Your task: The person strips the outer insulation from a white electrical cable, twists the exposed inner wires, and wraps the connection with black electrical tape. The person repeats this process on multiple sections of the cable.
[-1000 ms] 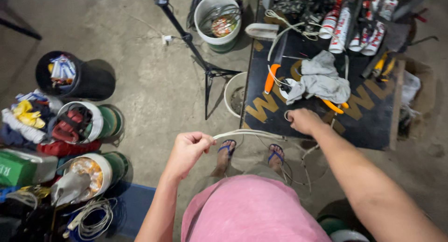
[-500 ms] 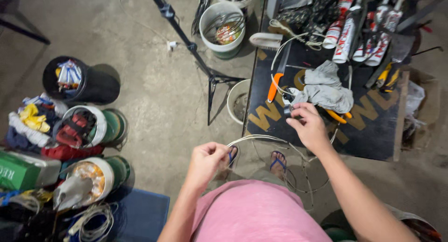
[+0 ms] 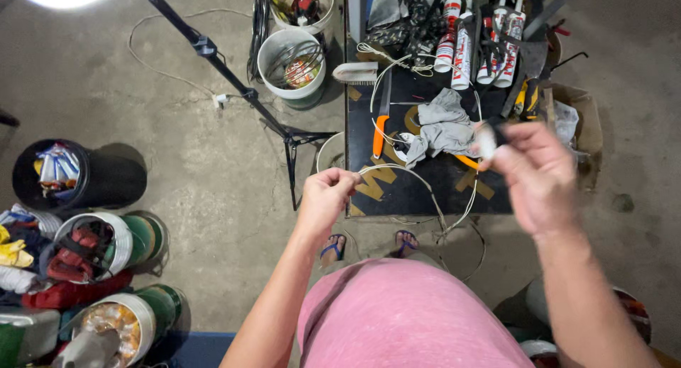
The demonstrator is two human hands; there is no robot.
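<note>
Cable: thin white cable (image 3: pixel 415 180) looping in front of the person, from the left hand across the near edge of the black surface (image 3: pixel 425 191) and down toward the floor.
Left hand: left hand (image 3: pixel 325 198), fingers pinched together on the cable's end loop.
Right hand: right hand (image 3: pixel 535 171), raised and blurred, fingers closed on a small whitish piece; whether this is the cable's other end cannot be told.
Handling: judged light, limp and springy, prone to tangle; best held near an end, slack gathered in coils.
Surroundings: grey rag (image 3: pixel 443 125), orange-handled knife (image 3: pixel 380 130), sealant tubes (image 3: pixel 461 42) on the surface; white bucket (image 3: pixel 291 59) at far left.
</note>
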